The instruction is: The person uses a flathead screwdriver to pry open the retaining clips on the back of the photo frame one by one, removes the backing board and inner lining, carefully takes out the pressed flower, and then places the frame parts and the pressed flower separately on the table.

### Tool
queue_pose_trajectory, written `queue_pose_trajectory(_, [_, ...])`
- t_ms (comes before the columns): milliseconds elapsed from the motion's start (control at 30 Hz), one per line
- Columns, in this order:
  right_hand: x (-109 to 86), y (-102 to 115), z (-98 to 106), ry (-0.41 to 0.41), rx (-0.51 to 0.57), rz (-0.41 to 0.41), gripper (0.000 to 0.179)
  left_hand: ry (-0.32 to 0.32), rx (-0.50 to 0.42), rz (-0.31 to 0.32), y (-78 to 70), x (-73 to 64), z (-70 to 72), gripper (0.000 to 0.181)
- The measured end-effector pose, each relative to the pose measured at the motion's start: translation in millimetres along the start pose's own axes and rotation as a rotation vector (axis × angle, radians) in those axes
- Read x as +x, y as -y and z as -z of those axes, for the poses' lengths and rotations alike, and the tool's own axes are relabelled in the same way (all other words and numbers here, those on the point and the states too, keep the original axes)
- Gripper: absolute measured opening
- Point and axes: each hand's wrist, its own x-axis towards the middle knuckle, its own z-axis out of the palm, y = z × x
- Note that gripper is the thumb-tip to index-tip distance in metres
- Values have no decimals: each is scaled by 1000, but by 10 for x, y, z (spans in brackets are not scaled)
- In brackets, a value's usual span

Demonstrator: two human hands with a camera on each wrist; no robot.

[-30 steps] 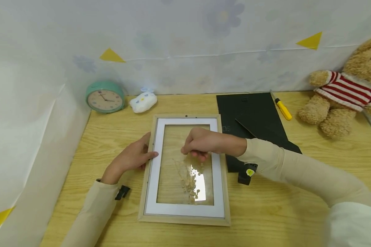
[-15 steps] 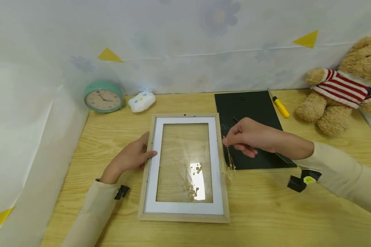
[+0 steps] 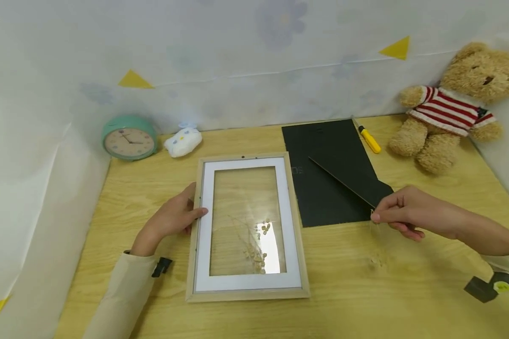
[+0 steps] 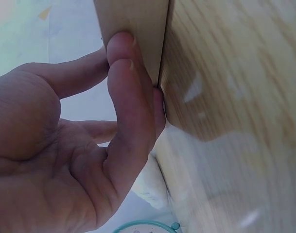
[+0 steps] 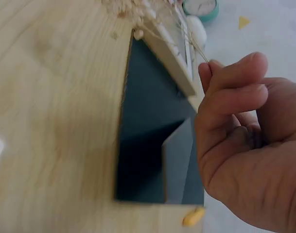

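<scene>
A light wooden picture frame (image 3: 248, 295) with a white mat and a clear pane lies on the table. Dried flowers (image 3: 258, 258) show on the lower part of the pane. My left hand (image 3: 169, 216) grips the frame's left side, thumb over the rim; in the left wrist view the fingertips (image 4: 123, 46) press the wooden side. Between thumb and fingertips my right hand (image 3: 411, 214) pinches the thin stem of a dried flower sprig (image 5: 138, 34), whose small blooms hang down, blurred in the head view. That hand is right of the frame, near the black backing board's lower right corner.
The black backing board (image 3: 314, 200) lies right of the frame, its stand (image 3: 356, 181) raised. A yellow-handled screwdriver (image 3: 370, 141) and a teddy bear (image 3: 449, 113) are at back right. A green clock (image 3: 129, 141) and a small white plush (image 3: 184, 142) sit at back left.
My right hand has lifted from over the pane and moved right past the backing board, carrying the sprig. The left hand stays on the frame. The head view has shifted slightly right.
</scene>
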Motion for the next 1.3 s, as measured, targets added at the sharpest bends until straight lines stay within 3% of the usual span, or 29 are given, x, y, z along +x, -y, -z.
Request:
queue_pose_trajectory(233, [-246, -436, 51, 65, 46, -10, 26, -8, 6, 24, 35, 7, 9, 80])
queue_pose_trajectory(367, [-288, -674, 41, 127, 110, 24, 29, -11, 13, 25, 47, 1, 22, 81])
queue_pose_trajectory(467, [-299, -782, 53, 116, 101, 16, 30, -12, 17, 27, 38, -1, 38, 81])
queue_pose_trajectory(700, [-212, -863, 91, 55, 9, 7, 42, -8, 9, 31, 29, -17, 39, 83])
queue_pose_trajectory(967, [-147, -843, 63, 1, -82, -104, 49, -6, -8, 36, 33, -13, -21, 83])
queue_pose_trajectory(1300, [-158, -800, 83, -87, -151, -149, 43, -13, -38, 16, 45, 1, -9, 76])
